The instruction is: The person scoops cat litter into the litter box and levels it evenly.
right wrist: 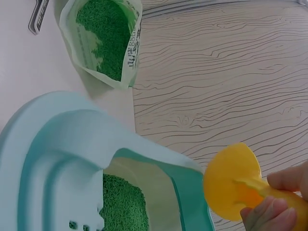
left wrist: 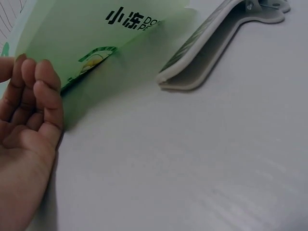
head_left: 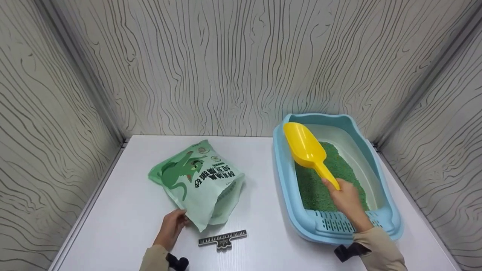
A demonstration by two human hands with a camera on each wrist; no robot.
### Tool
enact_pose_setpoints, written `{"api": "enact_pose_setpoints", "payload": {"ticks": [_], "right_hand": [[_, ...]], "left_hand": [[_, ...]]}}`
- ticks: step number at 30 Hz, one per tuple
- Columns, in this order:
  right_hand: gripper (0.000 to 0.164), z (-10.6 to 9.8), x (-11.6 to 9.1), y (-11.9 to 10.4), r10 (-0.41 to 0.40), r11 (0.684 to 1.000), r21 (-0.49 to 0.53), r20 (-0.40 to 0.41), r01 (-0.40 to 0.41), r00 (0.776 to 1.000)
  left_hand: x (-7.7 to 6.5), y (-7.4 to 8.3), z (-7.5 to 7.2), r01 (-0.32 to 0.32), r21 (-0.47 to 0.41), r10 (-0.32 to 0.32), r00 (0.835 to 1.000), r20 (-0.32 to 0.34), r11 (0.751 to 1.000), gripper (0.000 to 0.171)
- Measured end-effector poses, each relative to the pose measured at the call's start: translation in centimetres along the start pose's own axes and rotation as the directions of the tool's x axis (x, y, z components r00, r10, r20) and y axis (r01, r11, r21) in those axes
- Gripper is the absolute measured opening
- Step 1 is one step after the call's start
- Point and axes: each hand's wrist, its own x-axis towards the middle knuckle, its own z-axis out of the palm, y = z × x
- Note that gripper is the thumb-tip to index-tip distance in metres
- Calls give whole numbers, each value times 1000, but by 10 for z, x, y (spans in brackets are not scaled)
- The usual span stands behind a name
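Note:
My right hand [head_left: 347,197] grips the handle of a yellow scoop [head_left: 305,145], held above a blue litter box [head_left: 280,180]. The scoop's bowl points to the back left and shows bare yellow inside. Green pellet litter [right wrist: 124,204] covers part of the box floor. To the left lies a light green cat litter bag [head_left: 188,173], its mouth gaping toward the front right. More green pellets [right wrist: 108,36] show inside it in the right wrist view. My left hand [head_left: 172,227] pinches the bag's near left edge, with fingers [left wrist: 45,77] curled in the left wrist view.
A dark patterned clip [head_left: 223,239] lies on the white table [head_left: 113,222] in front of the bag's mouth. The litter box has a slotted step [head_left: 335,223] at its near end. Wood-grain panels [head_left: 211,67] enclose the back and both sides.

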Motion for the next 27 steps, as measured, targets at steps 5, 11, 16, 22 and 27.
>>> {"api": "enact_pose_setpoints", "payload": {"ticks": [5,11,16,22,27], "right_hand": [[29,14,-1,-9,-34,999,19,-13,34,999],[26,28,-2,-19,-71,996,51,-18,72,997],[26,36,-3,-25,-74,994,83,-4,74,997],[25,52,-7,-32,-115,991,61,-39,117,993],[25,72,-9,-37,-165,986,16,-75,167,983]], "left_hand": [[0,0,0,-1,-11,1,1000,-3,1000,19],[0,0,0,-11,-16,11,1000,7,1000,19],[0,-1,-1,-21,-30,21,1000,16,999,18],[1,-1,-1,-12,-31,12,1000,2,999,18],[0,0,-1,5,-13,-5,1000,-4,1000,20]]}}
